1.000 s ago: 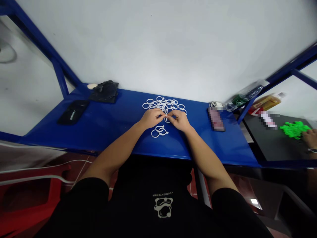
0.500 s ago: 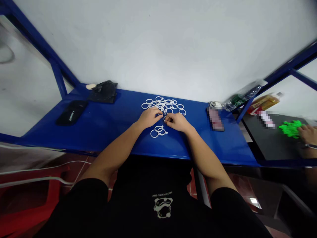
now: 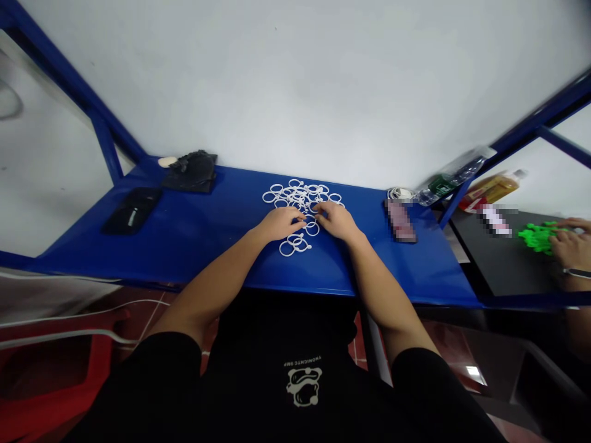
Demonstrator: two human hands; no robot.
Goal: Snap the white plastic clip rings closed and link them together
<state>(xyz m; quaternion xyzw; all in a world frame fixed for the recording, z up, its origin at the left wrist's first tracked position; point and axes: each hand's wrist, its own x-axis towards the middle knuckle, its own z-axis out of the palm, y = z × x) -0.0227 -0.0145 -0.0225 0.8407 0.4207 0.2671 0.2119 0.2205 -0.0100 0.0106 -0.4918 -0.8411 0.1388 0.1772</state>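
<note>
A pile of several white plastic rings (image 3: 299, 192) lies on the blue table (image 3: 194, 234) near the wall. A small cluster of rings (image 3: 294, 244) sits closer to me. My left hand (image 3: 279, 223) rests between the two groups, fingers curled, fingertips touching rings at the pile's near edge. My right hand (image 3: 338, 220) reaches into the pile's right side, fingers bent over a ring (image 3: 313, 229). Whether either hand grips a ring is hard to make out.
A black phone (image 3: 132, 211) and a black pouch (image 3: 191, 171) lie at the left. A blurred phone (image 3: 401, 221), coiled cable (image 3: 402, 194) and bottles (image 3: 455, 174) are at the right. On the neighbouring black table another person's hand (image 3: 570, 246) handles green parts (image 3: 537, 237).
My right hand has moved forward from the middle into the ring pile. My left hand has stayed nearly in place. The other person's hand has shifted among the green parts.
</note>
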